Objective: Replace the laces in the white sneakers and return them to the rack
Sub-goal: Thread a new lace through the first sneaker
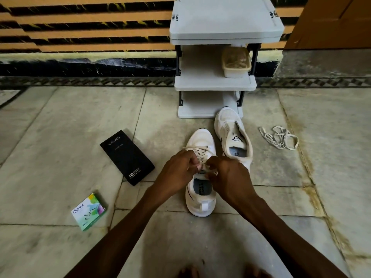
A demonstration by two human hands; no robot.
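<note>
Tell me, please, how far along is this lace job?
Done: the far sneaker is bare of laces; loose laces lie on the floor beside it. In hand: the left hand and right hand pinch the lace on the near sneaker; threading or pulling out, I cannot tell. Left: lace the far sneaker, put both on the rack.

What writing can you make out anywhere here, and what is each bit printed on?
"vivo": top of the black box.
"120W": lower end of the same black box.
"Odonil": the green and white carton; its smaller print is too small to read.
Tongue label of the far sneaker and insole print of the near sneaker: too blurred to read.
</note>
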